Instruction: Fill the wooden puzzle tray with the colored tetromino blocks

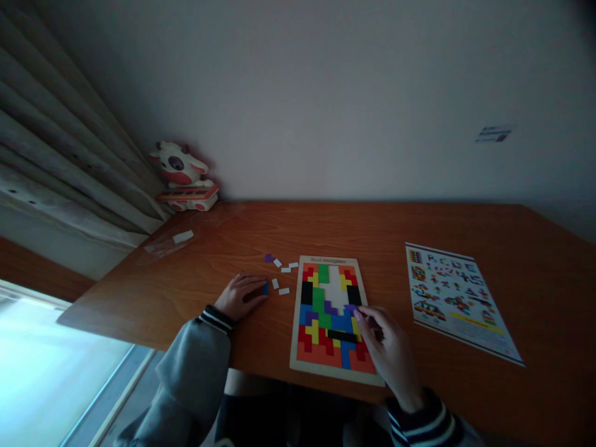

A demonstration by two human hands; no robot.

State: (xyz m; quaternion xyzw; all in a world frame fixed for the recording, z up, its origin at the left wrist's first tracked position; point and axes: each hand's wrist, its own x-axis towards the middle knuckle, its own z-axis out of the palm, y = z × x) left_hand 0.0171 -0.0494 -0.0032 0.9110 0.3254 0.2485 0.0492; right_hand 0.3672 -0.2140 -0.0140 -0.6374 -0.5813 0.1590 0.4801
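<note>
A wooden puzzle board (294, 335) filled with coloured block pieces lies on the desk, with a bare pale patch in its upper middle. My right hand (386, 341) is over the board's right side, pinching a purple puzzle piece (351, 308) between thumb and fingertips. Left of the board, my left hand (239, 297) rests on the desk, thumb and fingertips around a blue puzzle piece (265, 288). A black bar piece (341, 336) lies across other pieces in the board's lower part. Near the board's upper left lies another purple piece (269, 257).
Several small white rectangles (284, 291) are scattered left of the board. A printed pattern sheet (459, 298) lies on the right of the brown desk (326, 230). At the back left stands a cow toy with a keyboard (186, 177), near clear plastic wrapping (162, 245) and a curtain (69, 136).
</note>
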